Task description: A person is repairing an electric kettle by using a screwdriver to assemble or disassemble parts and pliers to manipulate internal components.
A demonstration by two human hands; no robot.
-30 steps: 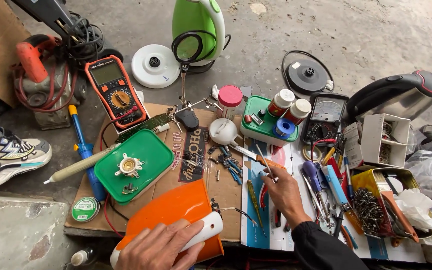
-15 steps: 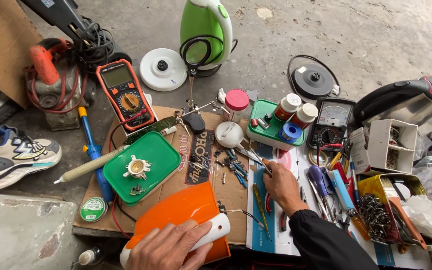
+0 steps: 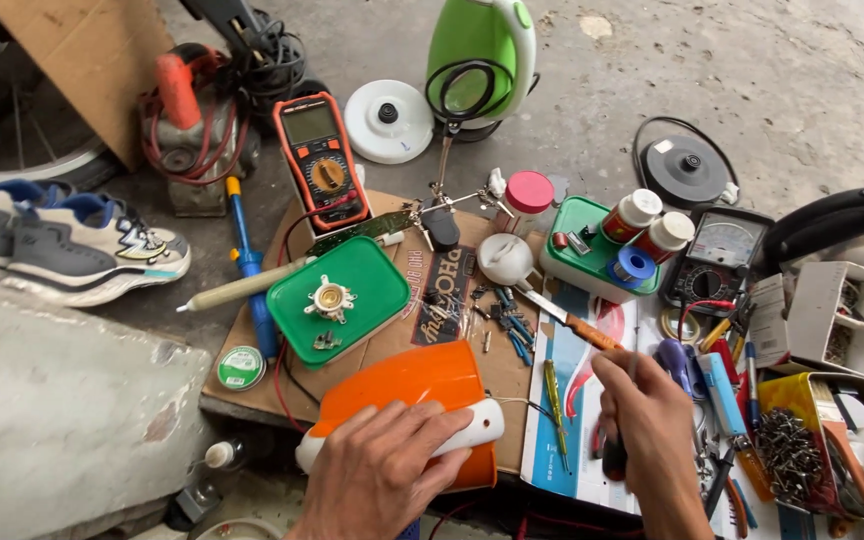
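The left hand (image 3: pixel 377 480) gripped the white handle of the orange kettle (image 3: pixel 417 395) lying on its side at the near edge. The right hand (image 3: pixel 647 425) closed on a dark tool (image 3: pixel 614 460). Loose screws (image 3: pixel 497 310) farther off could scatter if the kettle rolled. The multimeter (image 3: pixel 319 160) lay far left.
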